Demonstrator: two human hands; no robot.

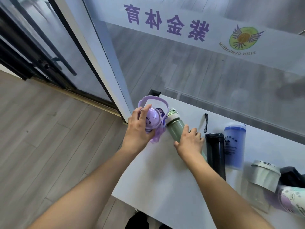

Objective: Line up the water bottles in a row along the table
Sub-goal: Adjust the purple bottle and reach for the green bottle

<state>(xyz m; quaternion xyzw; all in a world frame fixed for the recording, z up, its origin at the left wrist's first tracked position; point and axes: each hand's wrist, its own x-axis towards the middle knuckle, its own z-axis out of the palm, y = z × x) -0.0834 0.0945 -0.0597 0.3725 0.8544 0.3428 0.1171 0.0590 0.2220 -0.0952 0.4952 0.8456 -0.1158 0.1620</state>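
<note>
A purple bottle (153, 120) with a round lid and a loop handle stands at the table's far left corner, and my left hand (138, 129) grips it from the left side. Right beside it is a green bottle (175, 128) with a white and green cap; my right hand (189, 142) wraps its body. To the right follow a black flask (215, 152), a blue translucent bottle (235, 144), a grey-lidded cup (264, 176) and a white patterned bottle (292, 200) at the frame's right edge.
The white table (156, 176) runs along a glass wall (198, 71) with purple lettering. Its left edge drops to a wooden floor (41, 138). A dark strap (206, 123) lies behind the black flask. A dark object (292, 176) sits behind the grey-lidded cup.
</note>
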